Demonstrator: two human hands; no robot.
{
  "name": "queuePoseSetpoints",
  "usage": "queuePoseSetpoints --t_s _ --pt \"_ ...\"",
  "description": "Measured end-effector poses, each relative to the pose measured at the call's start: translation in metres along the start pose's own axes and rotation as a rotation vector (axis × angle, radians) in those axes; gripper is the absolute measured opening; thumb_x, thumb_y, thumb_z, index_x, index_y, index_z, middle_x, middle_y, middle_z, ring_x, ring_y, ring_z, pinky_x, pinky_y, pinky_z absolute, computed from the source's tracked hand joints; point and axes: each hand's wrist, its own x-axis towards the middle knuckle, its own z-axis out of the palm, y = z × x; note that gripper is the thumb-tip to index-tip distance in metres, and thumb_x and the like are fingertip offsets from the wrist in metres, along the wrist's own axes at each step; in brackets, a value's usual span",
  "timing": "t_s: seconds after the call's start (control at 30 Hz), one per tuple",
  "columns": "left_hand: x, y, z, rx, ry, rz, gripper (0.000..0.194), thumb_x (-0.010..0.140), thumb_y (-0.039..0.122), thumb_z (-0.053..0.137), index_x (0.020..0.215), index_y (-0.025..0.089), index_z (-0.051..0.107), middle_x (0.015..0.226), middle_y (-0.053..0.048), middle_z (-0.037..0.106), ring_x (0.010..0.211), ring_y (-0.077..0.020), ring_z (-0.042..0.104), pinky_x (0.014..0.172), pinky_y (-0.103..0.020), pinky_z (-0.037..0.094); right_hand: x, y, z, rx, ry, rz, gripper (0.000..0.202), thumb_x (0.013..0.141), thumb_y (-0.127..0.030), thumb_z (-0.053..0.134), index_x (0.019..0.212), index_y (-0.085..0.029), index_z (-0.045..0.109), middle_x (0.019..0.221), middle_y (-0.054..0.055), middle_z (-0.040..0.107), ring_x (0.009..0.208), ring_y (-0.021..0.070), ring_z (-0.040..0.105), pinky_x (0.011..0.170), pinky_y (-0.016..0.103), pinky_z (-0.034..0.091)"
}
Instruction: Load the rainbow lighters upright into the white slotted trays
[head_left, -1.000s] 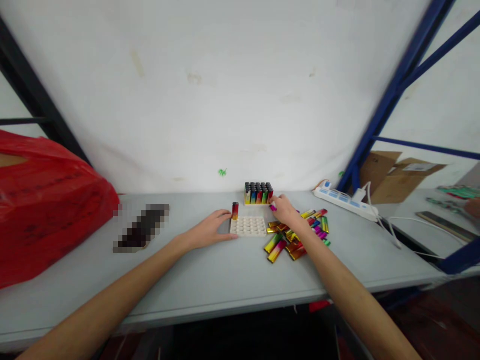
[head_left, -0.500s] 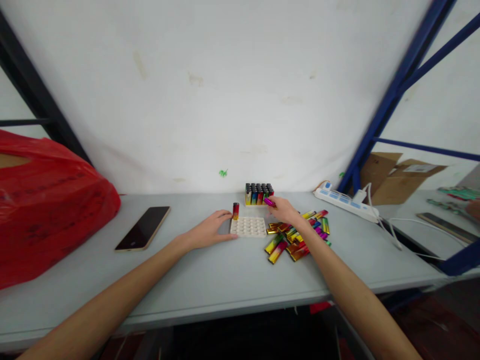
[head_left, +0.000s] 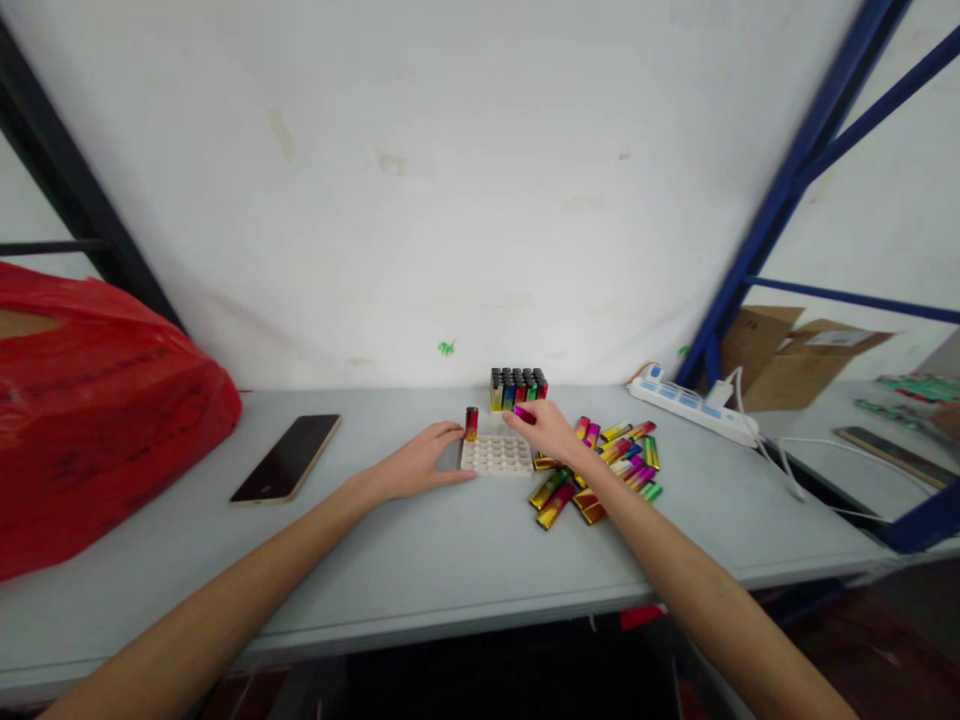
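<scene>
My right hand (head_left: 551, 430) pinches a magenta lighter (head_left: 524, 414) above the back right part of a white tray with round holes (head_left: 496, 457). A red and yellow lighter (head_left: 471, 424) stands upright in the tray's back left corner. At the tray's left end, my left hand (head_left: 422, 462) grips it, thumb at the front corner and fingers at the back corner. Behind my right hand, a second tray holds several upright lighters with black tops (head_left: 517, 387). A loose pile of shiny coloured lighters (head_left: 556, 505) lies to the right, partly hidden under my right forearm.
A phone (head_left: 287, 458) lies on the grey table (head_left: 420, 570) left of my left hand. Farther left bulges a red plastic bag (head_left: 112, 410). At the back right are a white power strip (head_left: 694, 408) with cables, a blue metal frame (head_left: 787, 200) and a cardboard box (head_left: 802, 360).
My right hand has moved a little left with the magenta lighter, from beside the filled tray to over the white tray. My left hand has stayed in place.
</scene>
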Motion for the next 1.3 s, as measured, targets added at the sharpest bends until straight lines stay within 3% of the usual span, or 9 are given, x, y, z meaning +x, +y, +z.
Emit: queuePoseSetpoints --t_s 0.17,0.3,0.47,0.6,0.73,0.87,1.03,1.17,1.3 --pt "0.0 0.0 0.0 -0.003 0.0 0.008 0.071 0.094 0.069 0.067 0.145 0.02 0.06 0.151 -0.014 0.058 0.142 -0.0331 0.055 0.124 -0.045 0.04 0.0 -0.007 0.004 0.0 0.1 0.05 0.034 0.091 -0.033 0.052 0.062 -0.023 0.037 0.056 -0.005 0.038 0.059 0.012 0.038 0.06 0.029 0.023" --pt "0.0 0.0 0.001 -0.003 -0.01 -0.008 0.072 0.094 0.068 0.068 0.146 0.018 0.059 0.151 -0.015 0.057 0.142 -0.0326 0.054 0.125 -0.044 0.038 -0.001 -0.007 0.006 0.004 0.116 0.039 0.038 0.1 -0.042 0.05 0.068 -0.023 0.041 0.06 -0.005 0.043 0.061 0.0127 0.041 0.062 0.028 0.026" --pt "-0.001 0.002 -0.001 -0.008 0.0 -0.008 0.07 0.093 0.065 0.071 0.144 0.019 0.06 0.15 -0.015 0.058 0.141 -0.0327 0.055 0.125 -0.045 0.039 -0.003 -0.007 0.01 0.063 0.045 -0.07 0.034 0.107 -0.045 0.044 0.083 -0.022 0.051 0.078 0.0 0.056 0.075 0.0157 0.053 0.068 0.026 0.037" --pt "-0.002 0.002 -0.003 -0.005 0.006 0.019 0.067 0.091 0.059 0.074 0.144 0.02 0.061 0.148 -0.013 0.06 0.139 -0.032 0.057 0.124 -0.044 0.041 -0.006 -0.013 0.011 0.036 -0.037 -0.194 0.045 0.11 -0.05 0.046 0.077 -0.02 0.055 0.078 0.001 0.057 0.077 0.0159 0.054 0.07 0.026 0.038" --pt "-0.003 0.003 -0.003 -0.014 0.013 0.018 0.066 0.089 0.056 0.076 0.143 0.02 0.061 0.147 -0.013 0.06 0.139 -0.0321 0.057 0.123 -0.044 0.043 -0.007 -0.021 0.014 -0.006 -0.092 -0.179 0.05 0.111 -0.051 0.047 0.074 -0.019 0.059 0.064 -0.002 0.054 0.063 0.0136 0.05 0.063 0.026 0.032" --pt "-0.003 0.002 -0.002 -0.025 0.007 0.009 0.068 0.089 0.058 0.076 0.145 0.021 0.06 0.149 -0.014 0.059 0.14 -0.0332 0.056 0.124 -0.046 0.042 -0.006 -0.023 0.024 -0.03 -0.016 -0.145 0.044 0.111 -0.048 0.052 0.08 -0.017 0.062 0.075 0.002 0.067 0.069 0.0149 0.06 0.067 0.026 0.037" --pt "-0.002 0.002 -0.002 -0.038 0.012 0.028 0.067 0.09 0.057 0.077 0.144 0.022 0.06 0.148 -0.013 0.06 0.139 -0.0335 0.057 0.122 -0.046 0.044 -0.004 -0.027 0.037 -0.2 -0.162 -0.111 0.033 0.111 -0.04 0.054 0.093 -0.015 0.067 0.086 0.008 0.075 0.079 0.0185 0.068 0.072 0.027 0.043" --pt "-0.001 0.003 -0.003 -0.043 0.016 0.033 0.062 0.089 0.055 0.078 0.139 0.021 0.063 0.145 -0.014 0.062 0.137 -0.034 0.058 0.121 -0.047 0.045 -0.001 -0.035 0.037 -0.351 -0.191 -0.128 0.034 0.112 -0.042 0.05 0.112 -0.014 0.068 0.107 0.015 0.076 0.097 0.0236 0.072 0.081 0.03 0.049" --pt "-0.001 0.003 -0.004 -0.033 0.009 0.013 0.064 0.089 0.056 0.077 0.14 0.019 0.062 0.147 -0.015 0.061 0.139 -0.0345 0.057 0.122 -0.048 0.044 0.001 -0.041 0.037 -0.427 -0.243 -0.136 0.038 0.113 -0.044 0.046 0.124 -0.014 0.066 0.113 0.015 0.076 0.105 0.0244 0.073 0.088 0.031 0.051"
